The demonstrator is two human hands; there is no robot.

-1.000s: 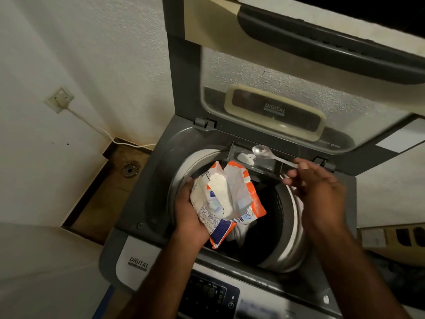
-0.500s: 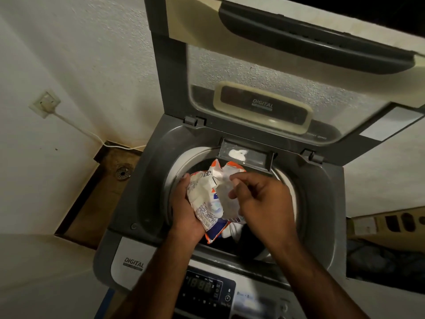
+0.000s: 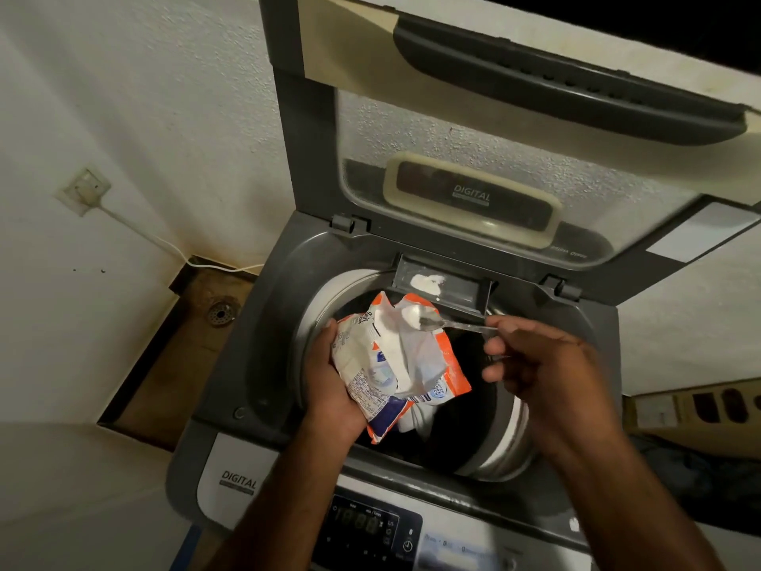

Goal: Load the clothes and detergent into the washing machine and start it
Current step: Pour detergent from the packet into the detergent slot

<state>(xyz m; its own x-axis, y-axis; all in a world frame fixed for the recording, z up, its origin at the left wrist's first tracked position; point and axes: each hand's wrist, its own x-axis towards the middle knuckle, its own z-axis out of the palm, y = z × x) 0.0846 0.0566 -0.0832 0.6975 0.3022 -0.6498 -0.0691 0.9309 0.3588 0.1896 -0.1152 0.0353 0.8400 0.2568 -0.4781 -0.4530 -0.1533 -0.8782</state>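
Washing machine (image 3: 255, 364): lid up, drum open. Detergent packet (image 3: 395, 364): over drum, clasped in left hand (image 3: 329, 385); light, crinkly, likely best gripped mid-body. Spoon (image 3: 432, 321): heaped with powder, pinched by handle in right hand (image 3: 539, 372); spill-prone, kept level. Drawer (image 3: 440, 284): already dusted with powder.

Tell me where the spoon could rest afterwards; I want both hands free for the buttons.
Bare grey deck left of the drum, between rim and hinge, though sloped. Crowded: detergent tray, and the drum mouth under the packet and right hand.
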